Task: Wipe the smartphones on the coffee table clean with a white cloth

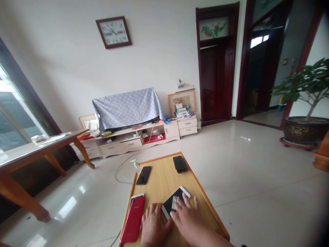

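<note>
Over on the far left stands a long wooden table, well apart from the person. Nearer, on the pale wooden surface with its orange edge, a red smartphone lies at the near left corner. The left hand rests flat just beside it, fingers slightly spread and holding nothing. Beyond stand a small pump bottle, at the surface's far edge, and a black smartphone. At the centre lies a white smartphone, screen up. The right hand is over it, fingers spread, with a small pale cloth on the screen beneath them. A dark phone sits at the far end of the surface. Further right, a leafy potted plant stands on the floor.
</note>
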Motion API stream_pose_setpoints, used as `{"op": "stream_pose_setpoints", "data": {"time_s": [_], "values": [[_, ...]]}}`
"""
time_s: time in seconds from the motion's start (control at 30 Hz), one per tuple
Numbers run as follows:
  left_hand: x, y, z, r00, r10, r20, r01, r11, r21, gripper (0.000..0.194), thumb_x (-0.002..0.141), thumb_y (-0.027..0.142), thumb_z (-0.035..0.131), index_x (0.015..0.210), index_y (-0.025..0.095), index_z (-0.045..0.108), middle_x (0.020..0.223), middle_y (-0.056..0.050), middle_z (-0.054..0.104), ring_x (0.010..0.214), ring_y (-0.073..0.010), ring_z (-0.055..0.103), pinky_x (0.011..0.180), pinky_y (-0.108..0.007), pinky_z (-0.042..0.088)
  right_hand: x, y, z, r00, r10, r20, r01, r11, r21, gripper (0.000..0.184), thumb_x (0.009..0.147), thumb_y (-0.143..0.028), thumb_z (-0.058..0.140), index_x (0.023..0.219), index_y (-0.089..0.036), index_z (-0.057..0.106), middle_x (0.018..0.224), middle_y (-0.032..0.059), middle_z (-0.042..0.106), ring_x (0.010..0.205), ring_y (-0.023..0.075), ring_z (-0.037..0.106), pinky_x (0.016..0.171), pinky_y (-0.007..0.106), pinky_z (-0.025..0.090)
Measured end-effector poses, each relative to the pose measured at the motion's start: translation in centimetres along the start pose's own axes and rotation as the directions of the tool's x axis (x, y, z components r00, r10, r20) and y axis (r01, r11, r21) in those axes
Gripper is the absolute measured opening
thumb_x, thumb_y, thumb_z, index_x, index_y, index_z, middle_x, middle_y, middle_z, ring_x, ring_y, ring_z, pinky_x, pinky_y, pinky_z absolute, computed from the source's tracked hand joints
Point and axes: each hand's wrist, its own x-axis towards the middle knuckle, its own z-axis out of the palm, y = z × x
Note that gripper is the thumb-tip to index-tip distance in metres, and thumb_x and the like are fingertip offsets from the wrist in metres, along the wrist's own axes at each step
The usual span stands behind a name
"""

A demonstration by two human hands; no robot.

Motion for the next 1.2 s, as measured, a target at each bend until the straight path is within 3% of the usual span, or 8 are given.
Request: {"op": "stream_pose_setpoints", "data": {"time_s": [0.13,0.37,0.5,0.6,0.8,0.87,1.03,1.2], "values": [[-0.2,0.3,-0.6,1.000,-0.003,0.018,0.004,1.000,-0.016,0.065,0.078,0.056,0.057,0.137,0.028,0.053,0.143,-0.006,0.052,0.132,-0.0285,0.043,0.110,-0.038,0.029,1.3,1.1,-1.7,0.983,0.180,-0.022,-0.182,0.980,-0.084,0.067,0.101,-0.058,0.016,0.152,-0.024,0.042,0.160,0.0070,0.032,0.153,0.0334,0.005,0.117,0.066,-0.007],[0.0,-0.3,-0.4,0.998,-0.007,0.060,0.005,1.000,0.031,0.057,0.082,0.038,0.051,0.138,0.030,0.051,0.145,-0.004,0.050,0.130,-0.0247,0.043,0.108,-0.036,0.029,0.1,-1.9,1.7,0.991,-0.125,0.051,0.121,0.990,0.073,0.063,0.103,-0.056,0.011,0.152,-0.031,0.041,0.155,0.0049,0.043,0.152,0.0300,0.014,0.118,0.065,-0.001],[-0.1,-0.2,-0.3,1.000,0.003,0.010,-0.003,1.000,0.001,0.062,0.080,0.054,0.055,0.137,0.029,0.053,0.141,-0.006,0.052,0.130,-0.0277,0.043,0.108,-0.037,0.029,1.9,-0.6,-0.2,0.998,0.062,0.021,-0.061,0.998,-0.009,0.062,0.103,-0.056,0.012,0.151,-0.033,0.043,0.157,0.0024,0.041,0.153,0.0322,0.010,0.116,0.068,-0.004],[-0.1,-0.2,-0.2,1.000,0.005,-0.014,-0.005,1.000,-0.009,0.065,0.076,0.055,0.060,0.135,0.029,0.054,0.139,-0.006,0.054,0.128,-0.0284,0.043,0.107,-0.038,0.030,3.0,-0.2,-0.7,0.988,0.153,-0.015,-0.154,0.987,-0.045,0.063,0.103,-0.055,0.012,0.150,-0.030,0.045,0.158,0.0032,0.038,0.153,0.0331,0.009,0.116,0.069,-0.004],[0.1,-0.7,-0.1,0.999,-0.014,0.033,0.014,1.000,0.004,0.048,0.087,0.038,0.046,0.133,0.030,0.056,0.139,-0.005,0.055,0.126,-0.0247,0.047,0.104,-0.036,0.032,1.6,-3.0,2.0,0.981,-0.186,0.061,0.182,0.980,0.075,0.058,0.104,-0.053,0.011,0.153,-0.037,0.037,0.155,0.0004,0.043,0.152,0.0284,0.016,0.118,0.066,-0.002],[0.1,-0.7,-0.4,0.999,-0.011,0.036,0.011,1.000,-0.005,0.049,0.087,0.042,0.047,0.135,0.030,0.055,0.140,-0.005,0.054,0.127,-0.0255,0.047,0.105,-0.037,0.032,2.0,-3.0,1.7,0.985,-0.165,0.055,0.162,0.985,0.061,0.057,0.104,-0.051,0.009,0.151,-0.039,0.040,0.155,-0.0012,0.044,0.152,0.0290,0.014,0.117,0.067,-0.003],[-0.3,-0.1,-1.3,0.999,0.001,0.032,0.001,0.999,-0.048,0.064,0.076,0.056,0.060,0.134,0.029,0.056,0.139,-0.007,0.054,0.127,-0.0296,0.045,0.106,-0.039,0.031,4.5,-1.6,0.1,0.993,0.117,-0.016,-0.118,0.992,-0.033,0.062,0.104,-0.049,0.007,0.145,-0.035,0.051,0.157,-0.0024,0.041,0.153,0.0327,0.011,0.115,0.070,-0.004],[0.0,-0.5,-0.9,0.999,-0.013,0.050,0.015,0.999,-0.048,0.051,0.088,0.047,0.047,0.136,0.031,0.055,0.140,-0.006,0.054,0.127,-0.0265,0.046,0.107,-0.038,0.030,3.9,-3.5,2.6,0.996,-0.068,0.049,0.065,0.997,0.049,0.060,0.104,-0.050,0.009,0.148,-0.035,0.046,0.156,-0.0005,0.042,0.152,0.0282,0.015,0.118,0.065,-0.004]]}}
